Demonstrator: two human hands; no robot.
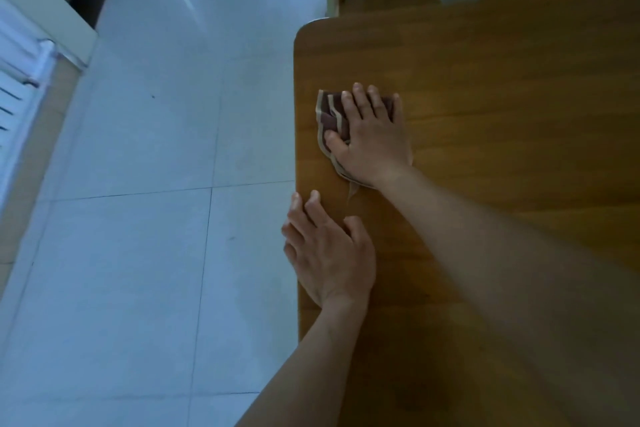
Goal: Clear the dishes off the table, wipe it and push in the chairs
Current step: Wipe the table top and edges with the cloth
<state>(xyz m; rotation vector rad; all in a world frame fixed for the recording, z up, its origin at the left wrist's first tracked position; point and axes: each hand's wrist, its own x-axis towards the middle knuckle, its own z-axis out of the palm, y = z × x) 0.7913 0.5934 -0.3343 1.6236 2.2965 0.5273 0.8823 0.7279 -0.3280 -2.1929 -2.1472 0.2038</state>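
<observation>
Wiping the table [502, 87] near its edge
Right hand [372, 142] presses the cloth [329, 114], fingers spread flat; left hand [329, 253] rests loosely spread; overlap each stroke

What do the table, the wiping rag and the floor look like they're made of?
Table: likely wood or wood veneer, visible grain, smooth satin sheen. Rag: soft woven cloth, maroon with tan stripes, creased under the right hand. Floor: glossy pale tiles, thin grout lines.
</observation>
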